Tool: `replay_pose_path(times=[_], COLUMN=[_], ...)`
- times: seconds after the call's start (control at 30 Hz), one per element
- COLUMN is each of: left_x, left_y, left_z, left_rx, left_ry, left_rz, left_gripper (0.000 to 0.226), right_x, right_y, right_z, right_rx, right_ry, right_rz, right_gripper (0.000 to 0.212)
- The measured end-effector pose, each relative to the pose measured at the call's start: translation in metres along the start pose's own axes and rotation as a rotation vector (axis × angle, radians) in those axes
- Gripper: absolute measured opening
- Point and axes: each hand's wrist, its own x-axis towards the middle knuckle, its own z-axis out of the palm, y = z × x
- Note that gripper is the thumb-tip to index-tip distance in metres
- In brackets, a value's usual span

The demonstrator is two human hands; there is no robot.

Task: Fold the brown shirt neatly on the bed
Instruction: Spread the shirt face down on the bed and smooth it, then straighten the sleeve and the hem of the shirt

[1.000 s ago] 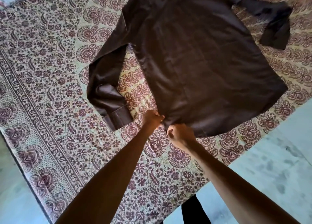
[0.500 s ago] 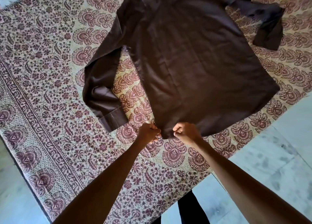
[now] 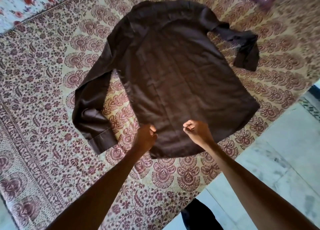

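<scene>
two hands, left hand [image 3: 145, 137] and right hand [image 3: 197, 131], fingers pinched closed on the shirt [image 3: 173, 77] hem. the shirt lies spread flat on the bed [image 3: 43, 99]. we should tug evenly to smooth wrinkles before folding.

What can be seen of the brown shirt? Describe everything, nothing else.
The brown shirt is dark, long-sleeved, of smooth, slightly shiny cloth. It lies spread flat on the patterned bedspread, hem toward the person. One sleeve bends down the left side, ending in a cuff; the other is crumpled at upper right. Faint creases cross the body. The left hand and right hand, both closed, rest on the cloth near the hem, apart from each other.
</scene>
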Motion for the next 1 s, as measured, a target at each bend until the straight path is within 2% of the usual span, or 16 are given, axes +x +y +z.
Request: replay_pose_path(times=[0.13, 0.2, 0.3, 0.37, 0.43, 0.57, 0.63, 0.67, 0.7, 0.73, 0.77, 0.8, 0.83, 0.93, 0.97, 1.0], left_x=[0.042, 0.069, 0.115, 0.15, 0.19, 0.262, 0.286, 0.293, 0.295, 0.293, 0.288, 0.282, 0.278, 0.28, 0.282, 0.281], left_y=[0.055, 0.084, 0.135, 0.178, 0.214, 0.279, 0.302, 0.31, 0.313, 0.313, 0.313, 0.313, 0.315, 0.325, 0.328, 0.332], left_z=[0.005, 0.013, 0.02, 0.023, 0.033, 0.059, 0.077, 0.088, 0.102, 0.115, 0.125, 0.13, 0.131, 0.122, 0.117, 0.113], left_rx=[0.053, 0.01, -0.073, -0.036, 0.052, 0.217, 0.278, 0.304, 0.34, 0.398, 0.461, 0.515, 0.54, 0.547, 0.555, 0.564], left_ry=[-0.068, -0.061, 0.038, 0.123, 0.191, 0.212, 0.113, 0.034, -0.034, -0.067, -0.077, -0.079, -0.082, -0.143, -0.165, -0.178], left_rz=[0.103, 0.163, 0.249, 0.279, 0.338, 0.302, 0.219, 0.159, 0.101, 0.065, 0.05, 0.049, 0.048, 0.018, 0.008, 0.001], left_gripper=[0.031, 0.047, 0.047, 0.046, 0.059, 0.089, 0.104, 0.11, 0.116, 0.121, 0.126, 0.129, 0.13, 0.138, 0.141, 0.142], right_x=[0.042, 0.07, 0.127, 0.173, 0.217, 0.288, 0.314, 0.324, 0.333, 0.342, 0.349, 0.353, 0.359, 0.377, 0.378, 0.374], right_y=[0.007, 0.012, 0.027, 0.042, 0.058, 0.089, 0.101, 0.107, 0.112, 0.118, 0.123, 0.123, 0.121, 0.101, 0.098, 0.096], right_z=[-0.067, -0.104, -0.155, -0.183, -0.205, -0.24, -0.258, -0.267, -0.275, -0.283, -0.291, -0.301, -0.316, -0.375, -0.395, -0.411], right_rx=[-0.016, -0.038, 0.029, 0.097, 0.086, -0.073, -0.044, -0.056, -0.089, -0.142, -0.215, -0.278, -0.328, -0.319, -0.356, -0.411], right_ry=[0.222, 0.315, 0.427, 0.506, 0.577, 0.707, 0.776, 0.734, 0.639, 0.536, 0.462, 0.458, 0.527, 0.938, 1.036, 1.065], right_rz=[0.02, 0.019, 0.045, 0.064, 0.088, 0.164, 0.246, 0.275, 0.276, 0.227, 0.138, 0.049, -0.028, -0.076, -0.075, -0.087], right_gripper=[0.01, 0.014, 0.016, 0.015, 0.018, 0.063, 0.091, 0.098, 0.094, 0.078, 0.054, 0.032, 0.022, 0.027, 0.024, 0.021])
